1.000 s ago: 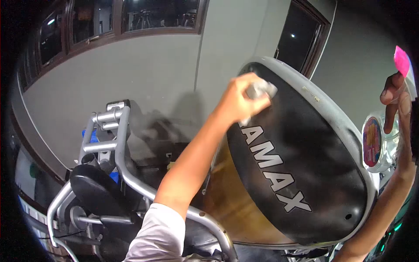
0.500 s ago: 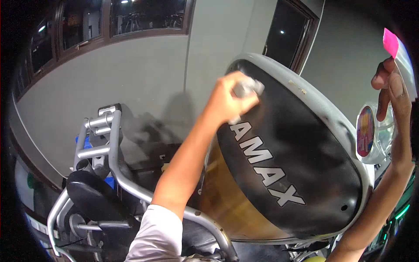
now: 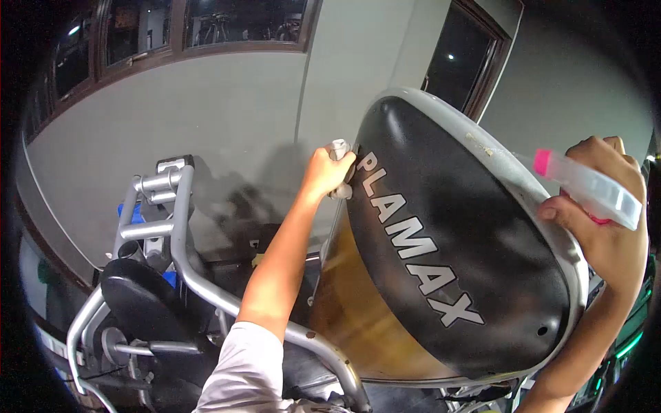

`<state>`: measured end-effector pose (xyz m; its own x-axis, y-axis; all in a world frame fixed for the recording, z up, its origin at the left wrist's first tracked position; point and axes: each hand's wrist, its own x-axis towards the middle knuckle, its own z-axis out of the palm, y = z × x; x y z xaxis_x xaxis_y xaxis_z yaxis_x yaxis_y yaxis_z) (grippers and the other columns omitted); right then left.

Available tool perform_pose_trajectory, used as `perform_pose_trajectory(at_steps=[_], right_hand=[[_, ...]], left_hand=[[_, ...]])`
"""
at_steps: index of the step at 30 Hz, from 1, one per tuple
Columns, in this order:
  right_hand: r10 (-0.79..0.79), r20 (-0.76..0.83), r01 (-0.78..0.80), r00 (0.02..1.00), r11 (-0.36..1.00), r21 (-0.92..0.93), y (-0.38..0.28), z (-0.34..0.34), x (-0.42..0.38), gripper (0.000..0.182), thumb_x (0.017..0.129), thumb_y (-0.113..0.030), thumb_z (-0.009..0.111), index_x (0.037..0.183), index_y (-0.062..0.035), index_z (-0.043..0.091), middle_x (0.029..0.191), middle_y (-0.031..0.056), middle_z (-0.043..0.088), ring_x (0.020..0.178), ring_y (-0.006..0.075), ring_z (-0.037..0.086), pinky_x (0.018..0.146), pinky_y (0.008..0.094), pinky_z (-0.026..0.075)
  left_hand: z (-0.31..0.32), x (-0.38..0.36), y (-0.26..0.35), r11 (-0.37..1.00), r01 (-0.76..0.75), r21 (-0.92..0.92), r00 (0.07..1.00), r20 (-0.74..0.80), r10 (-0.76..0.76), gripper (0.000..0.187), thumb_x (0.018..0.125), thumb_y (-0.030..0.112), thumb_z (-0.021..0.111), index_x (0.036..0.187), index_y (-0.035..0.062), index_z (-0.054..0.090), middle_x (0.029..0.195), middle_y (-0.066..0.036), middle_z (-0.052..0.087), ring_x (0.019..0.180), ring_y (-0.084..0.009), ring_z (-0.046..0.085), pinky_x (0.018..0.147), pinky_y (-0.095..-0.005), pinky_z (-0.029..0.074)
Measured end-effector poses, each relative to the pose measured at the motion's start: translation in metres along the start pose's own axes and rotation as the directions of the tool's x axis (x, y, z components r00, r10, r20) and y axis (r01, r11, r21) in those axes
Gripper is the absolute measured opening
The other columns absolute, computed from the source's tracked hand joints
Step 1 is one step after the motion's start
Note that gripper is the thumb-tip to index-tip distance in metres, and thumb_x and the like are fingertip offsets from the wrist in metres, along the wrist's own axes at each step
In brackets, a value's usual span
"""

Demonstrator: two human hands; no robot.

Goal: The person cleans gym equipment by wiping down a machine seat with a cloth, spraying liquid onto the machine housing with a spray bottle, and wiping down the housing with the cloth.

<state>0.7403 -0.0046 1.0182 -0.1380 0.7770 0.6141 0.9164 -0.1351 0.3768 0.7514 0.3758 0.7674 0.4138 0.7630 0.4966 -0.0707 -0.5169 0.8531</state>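
Observation:
My left hand (image 3: 321,175) is closed round a crumpled greyish-white cloth (image 3: 339,146) at the left edge of a large black-and-gold machine panel (image 3: 482,227). White PLAMAX lettering runs diagonally down the panel, close to that hand. On the right, my right hand (image 3: 609,241) grips a spray bottle (image 3: 595,184) with a translucent white head. Its pink nozzle (image 3: 543,162) points left over the panel's grey rim. The bottle's body is mostly hidden behind the hand.
A silver tubular frame (image 3: 180,234) with a black pad (image 3: 141,296) stands at the left. Behind the panel is a grey wall (image 3: 227,103) with dark brown-framed windows (image 3: 244,24). The rim (image 3: 509,165) shows worn patches.
My left hand has moved with the cloth from the panel's upper face left and down to its edge, uncovering the letters PL. My right hand has turned, swinging the spray nozzle left and down.

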Motion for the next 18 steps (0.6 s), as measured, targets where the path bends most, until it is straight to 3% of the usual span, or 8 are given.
perform_pose_trajectory(at_steps=[5, 7, 8, 9, 11, 15, 17, 18], right_hand=[[0.057, 0.132, -0.034, 0.99, 0.985, -0.172, -0.01, 0.004, 0.005, 0.04, 0.058, -0.024, 0.086, 0.084, -0.0016, 0.066, 0.08, 0.0084, 0.061, 0.077, 0.0285, 0.053, 0.074, 0.0394, 0.041], [0.011, 0.081, 0.0, 0.997, 0.991, -0.134, -0.008, 0.007, 0.006, 0.037, 0.059, -0.02, 0.084, 0.086, -0.0012, 0.066, 0.081, 0.0088, 0.062, 0.077, 0.0281, 0.054, 0.074, 0.0385, 0.041], [0.001, 0.041, 0.003, 0.999, 0.994, -0.112, -0.008, 0.009, 0.005, 0.035, 0.061, -0.017, 0.083, 0.087, -0.0009, 0.066, 0.082, 0.0091, 0.062, 0.077, 0.0279, 0.055, 0.075, 0.0378, 0.041], [-0.008, 0.0, 0.008, 1.0, 0.996, -0.091, -0.008, 0.012, 0.004, 0.033, 0.062, -0.014, 0.082, 0.088, -0.0005, 0.066, 0.082, 0.0094, 0.063, 0.078, 0.0278, 0.055, 0.075, 0.037, 0.042], [-0.007, 0.014, 0.008, 1.0, 0.998, -0.057, -0.006, 0.01, 0.002, 0.033, 0.064, -0.011, 0.082, 0.09, 0.0003, 0.066, 0.083, 0.0093, 0.063, 0.078, 0.0263, 0.057, 0.075, 0.0355, 0.042], [-0.026, -0.041, 0.029, 0.999, 0.997, 0.07, 0.0, 0.009, -0.003, 0.031, 0.07, -0.003, 0.081, 0.096, 0.0036, 0.067, 0.087, 0.009, 0.064, 0.076, 0.02, 0.061, 0.072, 0.0317, 0.046], [-0.054, -0.102, 0.069, 0.993, 0.987, 0.145, 0.004, 0.011, -0.003, 0.03, 0.072, 0.003, 0.08, 0.099, 0.0055, 0.067, 0.089, 0.0091, 0.064, 0.074, 0.0175, 0.063, 0.069, 0.0295, 0.049], [-0.106, -0.122, 0.124, 0.987, 0.979, 0.158, 0.007, 0.009, -0.002, 0.029, 0.074, 0.007, 0.078, 0.1, 0.0065, 0.066, 0.09, 0.0093, 0.064, 0.072, 0.0165, 0.063, 0.067, 0.0283, 0.05]], left_hand=[[0.001, -0.006, 0.028, 0.968, -0.014, -0.25, 0.999, 0.036, 0.024, 0.032, 0.082, 0.029, 0.073, 0.094, -0.0007, 0.072, 0.083, -0.007, 0.073, 0.075, -0.0146, 0.065, 0.072, -0.0338, 0.053], [-0.002, -0.021, 0.066, 0.931, -0.169, -0.322, 0.977, 0.066, 0.201, 0.029, 0.084, 0.027, 0.074, 0.096, 0.0008, 0.073, 0.086, -0.005, 0.075, 0.076, -0.0135, 0.067, 0.073, -0.0317, 0.054], [0.001, -0.032, 0.081, 0.918, -0.1, -0.384, 0.981, 0.118, 0.157, 0.03, 0.084, 0.026, 0.075, 0.098, -0.0003, 0.072, 0.089, -0.006, 0.076, 0.081, -0.013, 0.068, 0.076, -0.032, 0.054], [0.003, -0.044, 0.1, 0.871, -0.199, -0.45, 0.95, 0.13, 0.284, 0.028, 0.08, 0.016, 0.076, 0.103, 0.0014, 0.073, 0.089, -0.006, 0.073, 0.08, -0.017, 0.069, 0.075, -0.0316, 0.055], [0.006, -0.062, 0.121, 0.754, -0.576, -0.317, 0.77, 0.099, 0.63, 0.026, 0.079, 0.016, 0.075, 0.101, 0.0023, 0.073, 0.094, -0.011, 0.071, 0.083, -0.0268, 0.07, 0.08, -0.0351, 0.055], [0.019, -0.04, 0.096, 0.877, -0.481, -0.014, 0.865, -0.173, 0.471, 0.024, 0.077, 0.016, 0.073, 0.096, 0.0001, 0.072, 0.099, -0.017, 0.071, 0.091, -0.0346, 0.07, 0.084, -0.0408, 0.055], [0.012, 0.005, 0.044, 0.999, -0.04, -0.012, 0.992, -0.116, 0.038, 0.033, 0.081, 0.026, 0.073, 0.097, -0.0026, 0.072, 0.088, -0.018, 0.074, 0.082, -0.0307, 0.073, 0.076, -0.0421, 0.056], [0.017, 0.029, -0.007, 0.98, 0.103, 0.172, 0.995, -0.001, -0.104, 0.038, 0.083, 0.033, 0.072, 0.094, -0.0037, 0.071, 0.084, -0.021, 0.074, 0.08, -0.0315, 0.074, 0.073, -0.0441, 0.055]])
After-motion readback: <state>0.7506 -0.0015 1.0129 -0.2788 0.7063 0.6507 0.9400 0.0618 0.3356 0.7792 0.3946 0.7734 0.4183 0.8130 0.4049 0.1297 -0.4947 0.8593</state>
